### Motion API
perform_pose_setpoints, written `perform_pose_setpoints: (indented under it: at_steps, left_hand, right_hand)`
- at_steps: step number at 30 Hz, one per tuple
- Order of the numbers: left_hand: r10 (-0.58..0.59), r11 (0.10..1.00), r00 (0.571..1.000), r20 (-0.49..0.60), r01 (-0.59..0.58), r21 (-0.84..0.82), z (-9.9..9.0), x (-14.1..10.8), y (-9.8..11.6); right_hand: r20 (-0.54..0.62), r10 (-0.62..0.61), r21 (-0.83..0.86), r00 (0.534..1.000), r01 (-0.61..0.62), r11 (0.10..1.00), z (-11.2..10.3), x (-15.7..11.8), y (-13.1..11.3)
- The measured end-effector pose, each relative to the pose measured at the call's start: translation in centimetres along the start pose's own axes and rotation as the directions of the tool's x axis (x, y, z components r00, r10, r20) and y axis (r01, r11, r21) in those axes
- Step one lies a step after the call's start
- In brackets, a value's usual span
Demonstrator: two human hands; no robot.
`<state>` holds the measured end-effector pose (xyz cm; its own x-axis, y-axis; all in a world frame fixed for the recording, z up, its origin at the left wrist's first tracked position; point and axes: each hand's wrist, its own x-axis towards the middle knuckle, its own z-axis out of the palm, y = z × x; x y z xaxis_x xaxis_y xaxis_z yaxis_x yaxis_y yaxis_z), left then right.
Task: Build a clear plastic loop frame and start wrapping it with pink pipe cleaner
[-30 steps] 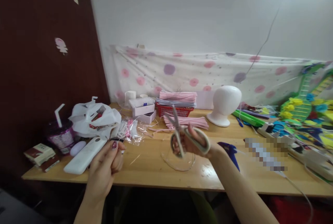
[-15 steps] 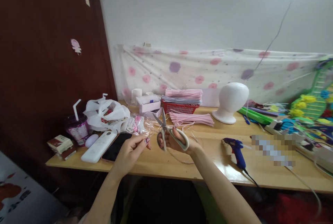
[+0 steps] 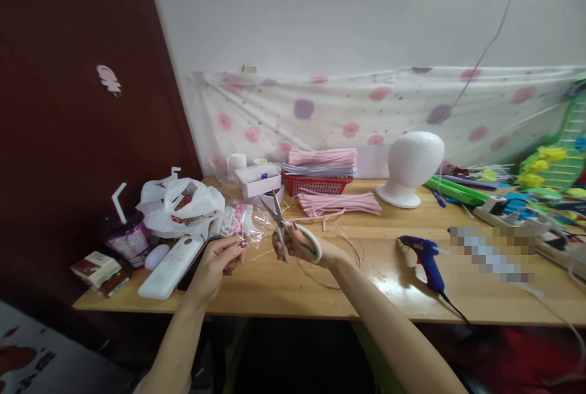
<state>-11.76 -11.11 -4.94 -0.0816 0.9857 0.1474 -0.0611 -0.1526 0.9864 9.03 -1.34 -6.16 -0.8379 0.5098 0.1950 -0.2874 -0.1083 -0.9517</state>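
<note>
Here at the front, two hands are up over the table. The left hand has thumb and fingertips pressed together in a pinch; anything between them is too fine for me to make out. The right hand is threaded through the handles of the one pair of scissors, held above the table just beside the left hand, blades parted, tips up and leftward.

And the danger's right there, I'd say: close those blades with the left hand drifting in, and a fingertip could get nicked. A loose strand lies behind the right wrist; a careless sweep could snag it.

Near the left wrist, one dark phone and one white slab; off right, one blue glue gun, lying on its side.

Further back, one clear packet, one pink bundle on the table, and one red basket carrying two more, pink over grey-blue. Beyond, one white foam head stands before one spotted sheet.
</note>
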Motion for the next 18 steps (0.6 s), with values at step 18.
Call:
perform_pose_setpoints:
  at_steps: [18]
  left_hand:
    - [0.004, 0.991, 0.954, -0.301, -0.043, -0.124, -0.1, 2.9, -2.3]
  right_hand:
    - [-0.345, 0.223, -0.004, 0.912, -0.239, 0.971, 0.8, 3.7, 1.2]
